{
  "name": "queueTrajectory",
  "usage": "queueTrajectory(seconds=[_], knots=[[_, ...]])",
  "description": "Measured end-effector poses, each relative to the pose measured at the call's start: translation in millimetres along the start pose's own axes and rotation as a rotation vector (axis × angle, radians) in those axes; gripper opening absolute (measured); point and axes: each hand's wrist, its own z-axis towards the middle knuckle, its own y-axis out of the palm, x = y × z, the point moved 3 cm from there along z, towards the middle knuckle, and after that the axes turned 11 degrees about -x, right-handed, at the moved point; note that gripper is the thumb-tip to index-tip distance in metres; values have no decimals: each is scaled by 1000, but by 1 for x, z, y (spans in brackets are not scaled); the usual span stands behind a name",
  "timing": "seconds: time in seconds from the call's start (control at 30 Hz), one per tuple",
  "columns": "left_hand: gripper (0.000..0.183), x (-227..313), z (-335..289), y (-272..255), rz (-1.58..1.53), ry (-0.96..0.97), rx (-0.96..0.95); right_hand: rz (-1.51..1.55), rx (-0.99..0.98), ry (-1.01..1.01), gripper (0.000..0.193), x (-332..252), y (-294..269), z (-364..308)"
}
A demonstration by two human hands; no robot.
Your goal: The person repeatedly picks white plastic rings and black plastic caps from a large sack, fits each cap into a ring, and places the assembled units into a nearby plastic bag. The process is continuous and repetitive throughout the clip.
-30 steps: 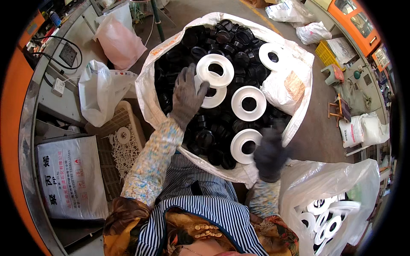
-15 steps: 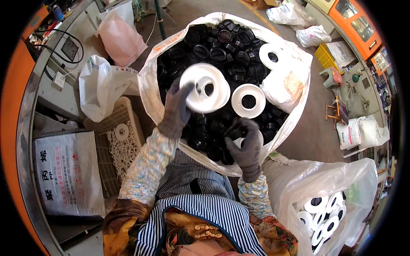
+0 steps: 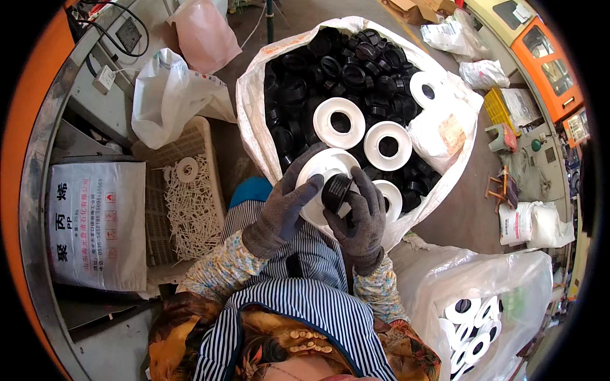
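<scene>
In the middle of the frame, the left hand, in a grey glove, has its grip closed on the left edge of a white ring. The gloved right hand has its grip narrowed around a black cap, which overlaps the ring's centre; whether it is seated there, I cannot tell. Beyond the hands, a big white sack fills the upper centre, full of black caps with more white rings on top. A clear bag of white discs stands at lower right; a basket of white sticks sits at left.
</scene>
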Motion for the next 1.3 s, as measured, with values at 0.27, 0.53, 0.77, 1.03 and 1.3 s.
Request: queueTrajectory(seconds=[0.27,0.53,0.77,1.03,1.3], knots=[[55,7,-2,8,-896,-560,42,66,-97,29,77,-8,-22,8],[61,5,3,2,-434,-285,-119,-93,-323,-15,73,-8,-26,9],[79,3,-2,2,-156,-134,-175,-263,-341,-160,64,-3,-27,14],[58,2,8,-2,-301,-255,-169,70,-275,92,70,-4,-40,15],[51,4,15,7,-672,-561,-200,-112,-358,-9,78,1,-30,11]])
